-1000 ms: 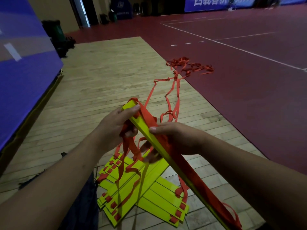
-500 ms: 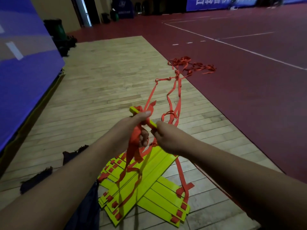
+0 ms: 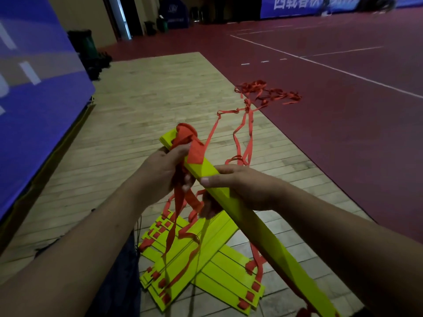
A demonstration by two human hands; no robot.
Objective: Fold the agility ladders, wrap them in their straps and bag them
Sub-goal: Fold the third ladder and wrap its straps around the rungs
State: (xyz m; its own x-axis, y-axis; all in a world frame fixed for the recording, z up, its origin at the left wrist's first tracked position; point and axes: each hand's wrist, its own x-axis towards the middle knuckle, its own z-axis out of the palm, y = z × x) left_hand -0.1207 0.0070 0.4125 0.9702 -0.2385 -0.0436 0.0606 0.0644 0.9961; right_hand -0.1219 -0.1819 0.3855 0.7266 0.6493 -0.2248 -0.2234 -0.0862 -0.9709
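I hold a stacked bundle of yellow ladder rungs (image 3: 258,223) slanting from upper left to lower right in front of me. My right hand (image 3: 242,188) grips the bundle round its middle, thumb on top. My left hand (image 3: 164,172) holds the orange strap (image 3: 192,147) near the bundle's far end, where the strap lies across the rungs. Loose strap loops hang below my hands. More strap (image 3: 267,92) trails away over the floor to a tangle. A second pile of yellow rungs (image 3: 206,268) lies fanned out on the floor below.
I am over a pale wooden floor strip (image 3: 148,106) beside a dark red court (image 3: 343,115) with white lines. A blue padded panel (image 3: 34,88) leans at the left. A dark bag (image 3: 119,271) lies under my left forearm. Dark bins stand at the far wall.
The bundle has swung from end-on back to a long slant toward me. My right hand has moved down along it, and the strap now lies across its far end.
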